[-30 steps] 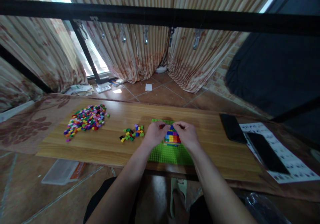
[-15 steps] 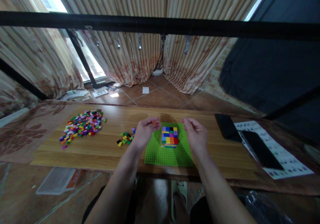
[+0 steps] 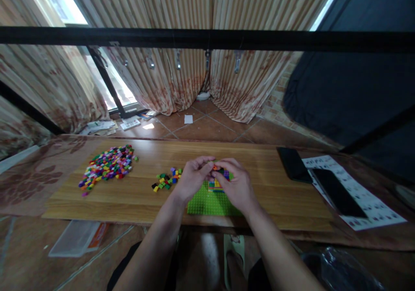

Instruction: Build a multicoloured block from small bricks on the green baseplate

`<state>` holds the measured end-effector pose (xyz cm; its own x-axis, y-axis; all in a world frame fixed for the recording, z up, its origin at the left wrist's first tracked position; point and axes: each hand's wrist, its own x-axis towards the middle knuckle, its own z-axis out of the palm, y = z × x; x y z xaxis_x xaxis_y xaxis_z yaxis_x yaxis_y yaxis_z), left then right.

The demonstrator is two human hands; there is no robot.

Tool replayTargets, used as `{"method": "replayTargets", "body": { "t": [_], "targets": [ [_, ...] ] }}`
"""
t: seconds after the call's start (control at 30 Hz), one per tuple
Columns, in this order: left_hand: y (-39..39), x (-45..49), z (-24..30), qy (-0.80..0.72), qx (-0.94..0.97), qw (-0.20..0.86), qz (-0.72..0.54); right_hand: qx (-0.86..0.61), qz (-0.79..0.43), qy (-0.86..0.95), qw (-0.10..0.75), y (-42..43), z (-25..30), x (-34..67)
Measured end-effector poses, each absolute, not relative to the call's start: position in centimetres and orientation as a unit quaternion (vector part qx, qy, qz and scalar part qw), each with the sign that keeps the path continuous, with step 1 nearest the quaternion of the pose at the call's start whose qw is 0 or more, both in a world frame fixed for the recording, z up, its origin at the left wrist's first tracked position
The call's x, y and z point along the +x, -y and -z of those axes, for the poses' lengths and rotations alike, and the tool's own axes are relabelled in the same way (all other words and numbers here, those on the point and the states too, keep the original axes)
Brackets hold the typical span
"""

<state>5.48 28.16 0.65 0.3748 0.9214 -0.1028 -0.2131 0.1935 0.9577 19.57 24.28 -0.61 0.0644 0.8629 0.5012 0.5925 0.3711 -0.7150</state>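
Note:
My left hand (image 3: 194,176) is closed, its thumb and fingers pinching a small orange toy brick (image 3: 214,167). From the other side, my right hand (image 3: 236,183) has its thumb and index finger closed at the same brick. Both sets of fingertips meet just above a stack of multicoloured bricks (image 3: 215,184), which they partly cover. That stack stands on a green studded baseplate (image 3: 210,204), whose far part is hidden behind my hands.
Left of the baseplate lies a small group of loose bricks (image 3: 164,181), and a large brick pile (image 3: 108,163) is farther left on the wooden table (image 3: 142,152). To the right are a black phone-like slab (image 3: 294,164), a printed sheet (image 3: 363,204) and another dark slab (image 3: 339,193).
My hands were apart on either side of the brick stack. They have come together over it, the left carrying the orange brick rightward and the right moving left to meet it.

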Motion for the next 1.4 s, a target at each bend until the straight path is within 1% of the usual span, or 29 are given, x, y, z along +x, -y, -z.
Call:
{"method": "replayTargets", "body": {
  "t": [0.2,0.5,0.57,0.7,0.77,0.83,1.03,1.17,1.4],
  "targets": [
    [-28.2,5.6,-0.4,-0.380,0.500,0.670,-0.396,-0.534,-0.154,0.672,0.489,-24.1,0.6,19.5],
    [-28.6,5.7,0.3,-0.367,0.542,0.609,-0.448,-0.563,-0.117,0.685,0.447,-24.1,0.7,19.6],
    [-28.6,5.7,0.4,-0.369,0.537,0.614,-0.446,-0.560,-0.130,0.676,0.461,-24.1,0.7,19.6],
    [-28.4,5.9,0.1,-0.365,0.518,0.642,-0.431,-0.538,-0.186,0.638,0.518,-24.1,0.6,19.7],
    [-28.4,5.9,0.1,-0.371,0.524,0.638,-0.425,-0.529,-0.205,0.633,0.527,-24.1,0.7,20.0],
    [-28.6,5.8,0.3,-0.387,0.537,0.614,-0.430,-0.535,-0.207,0.636,0.516,-24.2,0.8,20.5],
    [-30.1,5.0,1.8,-0.479,0.559,0.479,-0.478,-0.586,-0.188,0.640,0.460,-24.7,2.4,22.5],
    [-30.1,5.3,2.7,-0.493,0.596,0.459,-0.437,-0.596,-0.187,0.635,0.455,-24.9,3.1,22.7],
    [-29.3,6.7,2.7,-0.480,0.616,0.492,-0.385,-0.611,-0.193,0.613,0.463,-25.1,3.2,22.3]
  ]
}}
